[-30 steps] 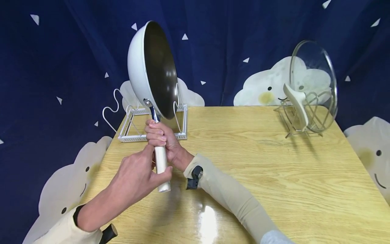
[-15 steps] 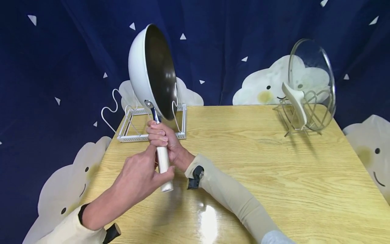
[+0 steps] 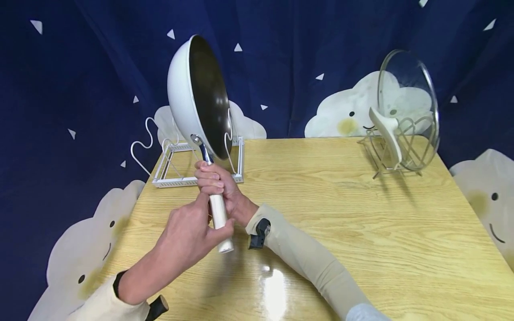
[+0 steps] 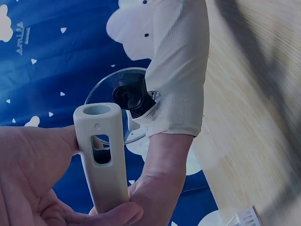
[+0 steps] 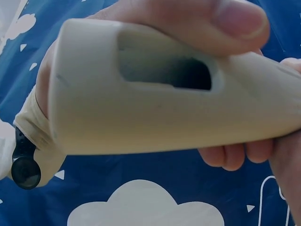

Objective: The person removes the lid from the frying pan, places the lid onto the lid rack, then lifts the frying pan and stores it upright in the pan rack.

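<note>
Tilted up on its edge, a deep wok (image 3: 178, 96), white outside and dark inside, is held by its pale handle (image 3: 218, 211) in both hands. My right hand (image 3: 225, 185) grips the upper part of the handle, just below the metal neck. Lower down, my left hand (image 3: 186, 234) holds the handle with its thumb lying across the front; most of its fingers are hidden behind in the head view. The handle's end, with an oblong slot (image 4: 102, 150), faces the left wrist camera. In the head view the wok overlaps a white rack (image 3: 176, 181) with wavy wire dividers.
At the back right a glass lid (image 3: 429, 84) with a white knob handle (image 3: 387, 136) stands upright in a wire stand (image 3: 375, 156). Everything rests on a wooden table (image 3: 341, 214). Behind it hangs a dark blue curtain (image 3: 281, 53) with cloud shapes.
The wok has sunk slightly, and the lower end of its handle has swung a little to the right, with both hands following. The head view has shifted slightly too.
</note>
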### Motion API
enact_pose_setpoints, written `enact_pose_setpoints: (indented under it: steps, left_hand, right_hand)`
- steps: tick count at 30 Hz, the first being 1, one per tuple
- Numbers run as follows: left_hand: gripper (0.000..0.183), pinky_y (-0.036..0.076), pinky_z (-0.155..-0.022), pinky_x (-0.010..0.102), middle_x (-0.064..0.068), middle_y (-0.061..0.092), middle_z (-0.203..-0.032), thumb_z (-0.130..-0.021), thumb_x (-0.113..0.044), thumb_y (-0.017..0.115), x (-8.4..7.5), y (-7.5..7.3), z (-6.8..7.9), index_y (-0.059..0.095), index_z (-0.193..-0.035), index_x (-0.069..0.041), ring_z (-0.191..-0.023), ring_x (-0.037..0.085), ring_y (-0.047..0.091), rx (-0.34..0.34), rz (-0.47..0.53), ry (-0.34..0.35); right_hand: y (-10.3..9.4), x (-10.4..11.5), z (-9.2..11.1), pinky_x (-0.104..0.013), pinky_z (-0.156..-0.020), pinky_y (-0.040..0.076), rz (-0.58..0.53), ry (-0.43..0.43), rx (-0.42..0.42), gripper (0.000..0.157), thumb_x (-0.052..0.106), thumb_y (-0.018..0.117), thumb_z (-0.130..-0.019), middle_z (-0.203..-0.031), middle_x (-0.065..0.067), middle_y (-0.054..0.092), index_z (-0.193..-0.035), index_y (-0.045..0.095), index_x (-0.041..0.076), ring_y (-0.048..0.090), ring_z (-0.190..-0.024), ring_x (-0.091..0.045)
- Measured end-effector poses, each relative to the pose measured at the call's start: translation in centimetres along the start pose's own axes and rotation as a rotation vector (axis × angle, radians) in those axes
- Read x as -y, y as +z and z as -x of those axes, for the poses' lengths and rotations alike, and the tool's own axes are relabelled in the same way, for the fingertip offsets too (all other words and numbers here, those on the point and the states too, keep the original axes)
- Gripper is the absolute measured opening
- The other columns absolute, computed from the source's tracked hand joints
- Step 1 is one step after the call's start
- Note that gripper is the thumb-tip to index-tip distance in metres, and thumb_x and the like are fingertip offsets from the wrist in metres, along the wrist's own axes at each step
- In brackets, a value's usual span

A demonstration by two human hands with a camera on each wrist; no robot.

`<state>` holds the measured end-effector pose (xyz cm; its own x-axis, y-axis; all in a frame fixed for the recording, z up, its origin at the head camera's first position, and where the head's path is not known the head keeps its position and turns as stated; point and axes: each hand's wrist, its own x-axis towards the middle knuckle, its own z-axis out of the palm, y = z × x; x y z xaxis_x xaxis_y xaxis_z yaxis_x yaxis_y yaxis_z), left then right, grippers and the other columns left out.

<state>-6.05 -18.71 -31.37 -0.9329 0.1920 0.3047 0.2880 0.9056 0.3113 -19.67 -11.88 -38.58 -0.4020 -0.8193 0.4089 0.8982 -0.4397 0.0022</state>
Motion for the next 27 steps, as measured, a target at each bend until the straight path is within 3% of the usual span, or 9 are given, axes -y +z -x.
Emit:
enact_pose_setpoints:
  steps: [6, 16, 27]
  left_hand:
    - [0.049, 0.041, -0.045, 0.033, -0.005, 0.055, -0.067, -0.077, -0.029, 0.079, -0.07, 0.33, 0.29, 0.06, -0.116, -0.006, -0.052, 0.01, 0.047, -0.023, 0.004, -0.001]
    - [0.047, 0.039, -0.045, 0.031, -0.004, 0.053, -0.064, -0.077, -0.028, 0.079, -0.26, 0.39, 0.44, 0.06, -0.113, -0.004, -0.051, 0.01, 0.045, -0.004, 0.009, -0.007]
    - [0.04, 0.043, -0.044, 0.033, -0.001, 0.059, -0.068, -0.078, -0.029, 0.079, -0.32, 0.94, 0.57, 0.061, -0.105, -0.005, -0.051, 0.012, 0.049, -0.008, 0.011, -0.011]
  right_hand:
    - [-0.13, -0.09, 0.16, -0.016, -0.037, 0.04, -0.003, 0.012, 0.01, 0.02, -0.003, 0.063, -0.091, -0.057, 0.005, 0.046, -0.087, 0.048, 0.009, 0.042, -0.041, -0.003]
    - [-0.3, -0.37, 0.47, -0.016, -0.037, 0.039, -0.04, 0.009, 0.022, 0.02, -0.004, 0.062, -0.091, -0.057, 0.008, 0.036, -0.087, 0.047, 0.009, 0.038, -0.041, -0.002]
    - [-0.75, -0.38, 0.99, -0.015, -0.036, 0.039, -0.05, -0.007, -0.01, 0.02, -0.004, 0.064, -0.089, -0.057, 0.004, 0.047, -0.088, 0.049, 0.009, 0.05, -0.041, -0.007]
